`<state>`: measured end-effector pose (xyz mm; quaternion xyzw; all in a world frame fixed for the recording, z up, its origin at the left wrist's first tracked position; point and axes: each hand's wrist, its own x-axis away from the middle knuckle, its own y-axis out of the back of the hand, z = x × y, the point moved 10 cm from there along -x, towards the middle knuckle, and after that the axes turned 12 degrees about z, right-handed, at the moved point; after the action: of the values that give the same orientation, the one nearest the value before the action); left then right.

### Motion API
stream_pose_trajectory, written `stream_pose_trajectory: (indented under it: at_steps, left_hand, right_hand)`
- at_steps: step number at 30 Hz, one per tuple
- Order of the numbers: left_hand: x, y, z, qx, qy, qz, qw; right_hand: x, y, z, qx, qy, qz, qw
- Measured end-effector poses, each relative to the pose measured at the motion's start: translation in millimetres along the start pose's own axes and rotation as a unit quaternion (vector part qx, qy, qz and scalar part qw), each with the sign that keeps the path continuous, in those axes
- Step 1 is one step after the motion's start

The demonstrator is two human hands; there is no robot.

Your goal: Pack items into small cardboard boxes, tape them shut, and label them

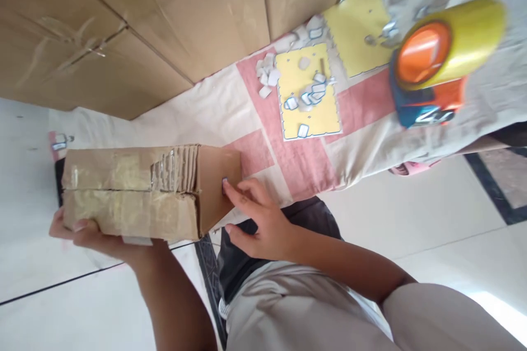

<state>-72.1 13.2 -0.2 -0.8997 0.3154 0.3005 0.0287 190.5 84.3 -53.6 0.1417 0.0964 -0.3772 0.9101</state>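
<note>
Box (pixel 127 197): long axis left-right | your left hand (pixel 109 244): gripping its near-left corner | your right hand (pixel 265 225): fingers spread, index on its right-end sticker (pixel 224 180)

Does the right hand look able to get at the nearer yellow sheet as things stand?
Probably yes: between the right hand and the nearer yellow sheet, only pink-and-white cloth shows.

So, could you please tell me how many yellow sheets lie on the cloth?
2: the nearer sheet, strewn with small pale pieces, lies beyond the right hand; the farther sheet lies beside the yellow roll. Any stacked underneath would be hidden.
</note>
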Motion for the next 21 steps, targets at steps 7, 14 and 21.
stream_pose_trajectory:
  at_steps: [7,14,21]
  left_hand:
    - [0.1,-0.5,10.2,0.002,0.028,0.007,1.000]
    - [3.9,-3.4,12.9,-0.060,0.092,0.030,0.993]
    - [3.5,3.5,21.1,-0.009,0.095,0.010,0.995]
  right_hand:
    - [2.5,-6.0,-13.9,-0.023,-0.023,0.027,0.999]
    - [-5.5,8.8,-12.4,-0.044,-0.032,0.019,0.998]
    - [-4.0,16.6,-20.8,-0.009,-0.074,0.082,0.994]
